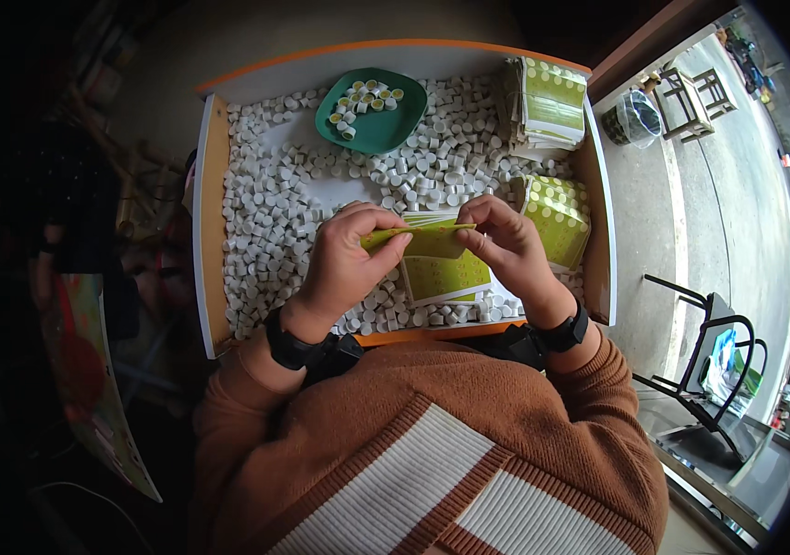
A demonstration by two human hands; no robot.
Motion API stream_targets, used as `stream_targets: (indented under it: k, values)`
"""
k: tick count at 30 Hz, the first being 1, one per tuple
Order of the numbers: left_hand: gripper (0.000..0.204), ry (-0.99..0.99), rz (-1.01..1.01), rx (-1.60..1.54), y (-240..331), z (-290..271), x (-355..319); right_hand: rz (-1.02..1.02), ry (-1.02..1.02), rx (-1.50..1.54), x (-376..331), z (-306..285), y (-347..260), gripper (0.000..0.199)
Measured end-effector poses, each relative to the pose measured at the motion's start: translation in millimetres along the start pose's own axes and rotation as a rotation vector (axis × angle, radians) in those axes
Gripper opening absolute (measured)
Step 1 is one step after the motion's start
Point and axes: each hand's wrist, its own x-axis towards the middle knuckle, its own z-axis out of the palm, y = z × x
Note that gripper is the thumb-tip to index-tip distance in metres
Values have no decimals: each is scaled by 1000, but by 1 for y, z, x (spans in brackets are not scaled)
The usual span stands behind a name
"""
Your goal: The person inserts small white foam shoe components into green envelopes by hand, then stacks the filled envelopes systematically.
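Observation:
My left hand [344,259] pinches the left end of a yellow-green printed sheet [427,242], probably a sticker sheet, between thumb and fingers. Thumb and fingertips of my right hand [510,245] pinch the same sheet's right end. Its upper edge looks bent over between both hands. Just under it lie more green sheets [447,280] with white borders and rows of round marks, on top of the white caps [270,213] that spread over the tray. Whether a single sticker is between my right fingertips is too small to tell.
A green dish [393,131] at the back holds several white caps with yellow-green tops. Two stacks of green sheets, a far stack [554,97] and a nearer stack [554,217], line the right side. Orange-edged tray walls [395,48] enclose everything. Outside, right, stands a black chair [714,361].

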Motion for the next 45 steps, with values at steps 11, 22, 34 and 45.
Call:
stream_targets:
  k: [11,22,34,45]
  values:
    - [13,-7,35,-82,-1,3,2,35,-36,-26,5,13,-8,8]
    - [15,-85,-104,-391,-3,5,-2,-1,-103,112,8,11,-7,24]
    - [13,-18,-265,-466,-24,3,-10,120,27,216,4,14,-7,31]
    - [15,-23,-183,-608,-22,-2,-8,180,22,223,5,14,1,17]
